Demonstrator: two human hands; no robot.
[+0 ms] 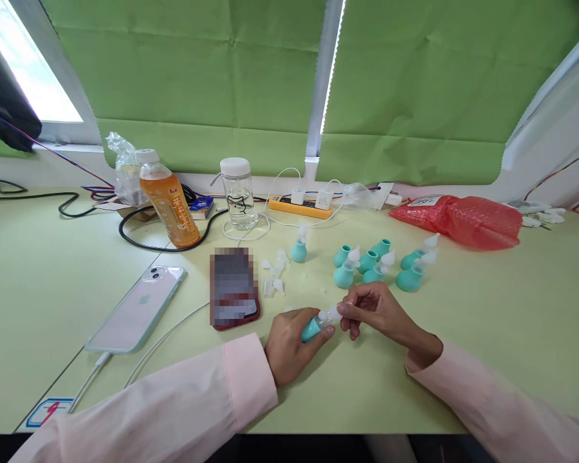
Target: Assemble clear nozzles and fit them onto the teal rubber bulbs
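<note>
My left hand [292, 344] is wrapped round a teal squeeze bulb [311, 330] with a clear tube on its mouth. The bulb lies tilted, its tube pointing right. At the tube's end, my right hand [371, 312] pinches a small whitish nozzle tip [335, 314] between thumb and forefinger. Beyond my hands stand several more teal bulbs, some bare like one bulb [381, 248], others fitted with tubes and white tips, like another bulb [343, 276]. A single fitted bulb [299, 251] stands apart to their left. Loose clear and white nozzle parts [273, 286] lie beside the phone.
A phone with its screen up [234, 289] and a pale phone [137, 312] lie left, both near white cables. Behind are an orange drink bottle [171, 206], a clear water bottle [238, 199], a yellow power strip [289, 206] and a red plastic bag [473, 222].
</note>
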